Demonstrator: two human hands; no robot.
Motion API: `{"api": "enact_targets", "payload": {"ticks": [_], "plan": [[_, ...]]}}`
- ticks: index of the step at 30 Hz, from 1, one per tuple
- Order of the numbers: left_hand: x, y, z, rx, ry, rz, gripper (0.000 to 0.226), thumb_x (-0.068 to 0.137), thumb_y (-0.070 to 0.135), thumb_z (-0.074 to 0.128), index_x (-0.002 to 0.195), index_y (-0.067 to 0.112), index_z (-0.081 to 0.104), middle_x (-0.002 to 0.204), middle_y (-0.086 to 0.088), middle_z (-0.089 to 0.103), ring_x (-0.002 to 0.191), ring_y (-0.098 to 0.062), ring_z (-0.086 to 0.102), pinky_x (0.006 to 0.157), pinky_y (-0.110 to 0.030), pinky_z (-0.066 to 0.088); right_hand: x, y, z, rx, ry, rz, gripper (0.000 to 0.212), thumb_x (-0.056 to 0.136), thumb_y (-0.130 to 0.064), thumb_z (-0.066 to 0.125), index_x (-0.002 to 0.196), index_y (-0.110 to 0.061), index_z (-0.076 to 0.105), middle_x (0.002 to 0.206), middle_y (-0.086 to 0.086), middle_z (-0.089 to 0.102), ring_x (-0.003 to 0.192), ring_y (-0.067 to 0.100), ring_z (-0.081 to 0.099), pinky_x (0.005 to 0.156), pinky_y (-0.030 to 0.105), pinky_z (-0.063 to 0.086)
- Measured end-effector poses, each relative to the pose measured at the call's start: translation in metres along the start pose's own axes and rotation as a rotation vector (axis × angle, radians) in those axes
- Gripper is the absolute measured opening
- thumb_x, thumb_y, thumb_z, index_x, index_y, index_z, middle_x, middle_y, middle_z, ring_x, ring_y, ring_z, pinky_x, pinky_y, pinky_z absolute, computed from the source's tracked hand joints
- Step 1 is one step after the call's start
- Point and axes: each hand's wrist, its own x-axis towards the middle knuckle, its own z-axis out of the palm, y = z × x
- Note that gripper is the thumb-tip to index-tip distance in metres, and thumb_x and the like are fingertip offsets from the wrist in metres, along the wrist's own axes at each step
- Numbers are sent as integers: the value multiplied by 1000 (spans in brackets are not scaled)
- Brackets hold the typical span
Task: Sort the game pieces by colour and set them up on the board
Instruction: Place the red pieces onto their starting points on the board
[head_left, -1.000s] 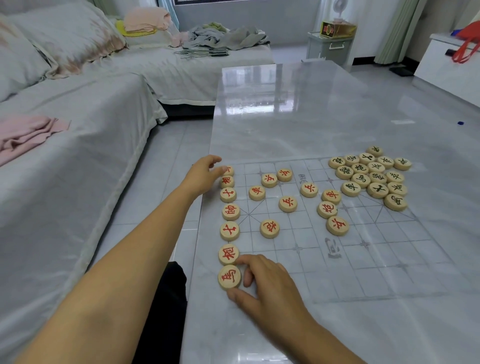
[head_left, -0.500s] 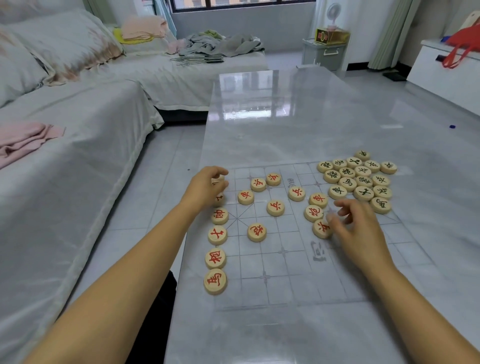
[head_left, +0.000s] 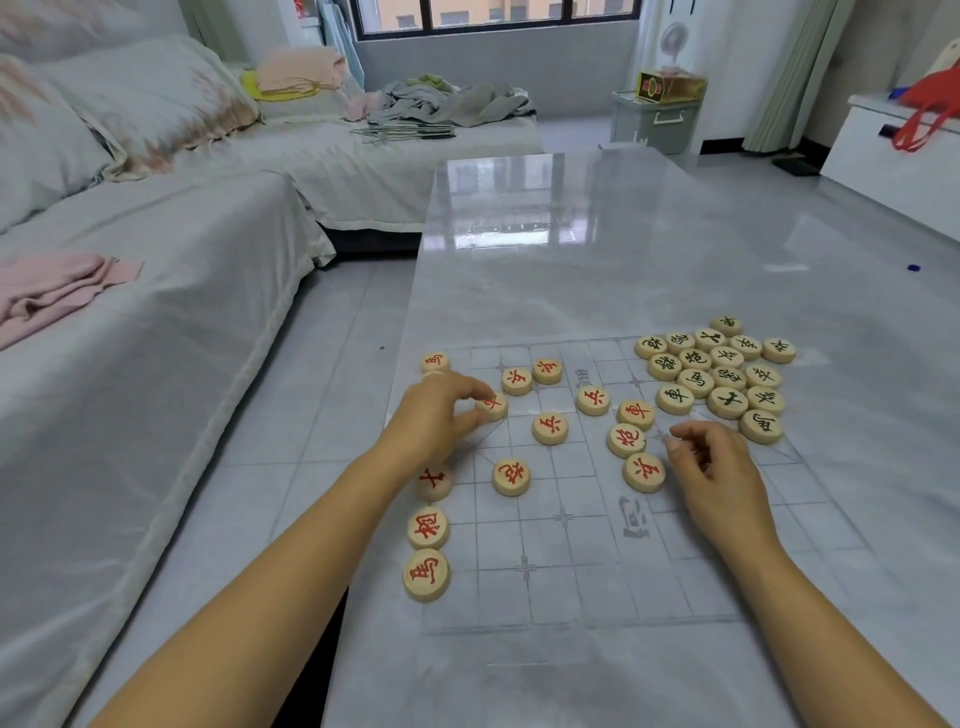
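Pinching a red-lettered xiangqi piece (head_left: 494, 409) between thumb and fingertips, the left hand (head_left: 441, 421) sits at ten o'clock on the board (head_left: 571, 571). The right hand (head_left: 719, 473), loosely curled and holding nothing, hovers at three o'clock of another red piece (head_left: 644, 472). Dark-lettered pieces (head_left: 695, 383) cluster at the board's two o'clock.

Left grip (head_left: 441, 421) pinches piece (head_left: 497, 411); right grip (head_left: 711, 467) loosely curled, empty; forearms extended.

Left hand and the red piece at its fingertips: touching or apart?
Touching. In the head view the left hand pinches the red piece: a fingertip overlaps its top, the thumb meets its near edge.
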Motion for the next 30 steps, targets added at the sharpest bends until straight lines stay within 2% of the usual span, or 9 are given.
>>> {"api": "enact_targets", "payload": {"ticks": [2,6,9,12,17,20,25,28,30], "plan": [[-3,-2,4,34,-11,2,27,90,18,58,116,24,62,123,2,57,117,-18,49,98,-29,42,0,1,0,-7,-3,-7,16,91,-21,52,104,-14,57,100,1,52,83,15,49,73,29,36],[-5,-18,-1,-84,102,-109,28,90,17,55,117,24,59,126,-2,53,110,-14,48,89,-24,37,-1,2,0,14,9,-11,16,91,-21,52,105,-14,57,100,1,53,84,15,50,72,28,37],[-5,-31,-10,-46,216,-171,32,90,16,56,121,22,57,131,-2,53,126,-21,41,105,-37,35,0,3,-1,79,42,11,18,92,-19,49,109,-16,55,99,1,54,83,15,49,64,24,37],[-3,-35,-16,-11,235,-206,37,90,17,56,127,19,52,136,-3,50,131,-23,37,109,-45,32,0,3,-3,212,88,47,20,93,-18,48,112,-18,53,98,0,54,80,11,49,64,19,38],[5,-32,-9,31,200,-159,41,89,15,57,129,20,51,137,-2,50,130,-23,38,109,-42,32,-1,2,-6,376,115,98,23,92,-15,48,114,-15,53,100,2,55,84,13,51,67,16,39],[15,-21,0,115,127,-94,41,90,18,55,130,23,51,135,-2,51,129,-22,38,106,-37,29,0,3,-5,361,105,93,21,92,-14,48,112,-16,54,98,3,56,89,16,53,68,17,39],[41,0,15,424,-47,-32,41,92,32,51,133,28,48,135,-1,52,126,-24,38,100,-35,30,0,3,-5,355,100,87,19,92,-14,48,109,-18,54,95,-2,56,86,12,54,67,17,39],[52,4,14,496,-137,-16,38,91,36,52,128,29,53,126,1,59,120,-24,43,96,-35,32,0,3,-5,322,97,74,18,92,-14,49,108,-19,55,93,-9,55,85,2,52,67,15,38],[53,4,12,484,-165,6,36,90,34,55,125,28,55,121,1,62,115,-23,47,95,-35,37,2,3,-4,265,85,66,18,92,-15,48,108,-20,55,97,-7,56,86,5,52,68,16,38]]}}
